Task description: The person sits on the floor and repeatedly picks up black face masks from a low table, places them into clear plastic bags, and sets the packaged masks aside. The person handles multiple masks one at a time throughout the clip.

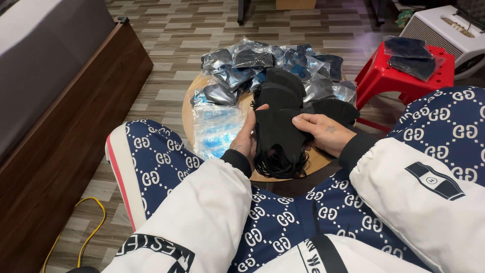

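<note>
Over the round tabletop [188, 114] | left hand [244, 137] and right hand [323, 132] both gripped tight on the black masks [279, 139] | bagged masks [237, 68] lay behind.

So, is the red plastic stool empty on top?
No, the red stool carries dark masks in clear plastic bags on its seat.

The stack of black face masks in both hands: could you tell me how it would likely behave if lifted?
The stack of black face masks probably flops: it bends between left hand and right hand. Likely light, being thin fabric. The loose ear loops dangling below may tangle or snag.
</note>
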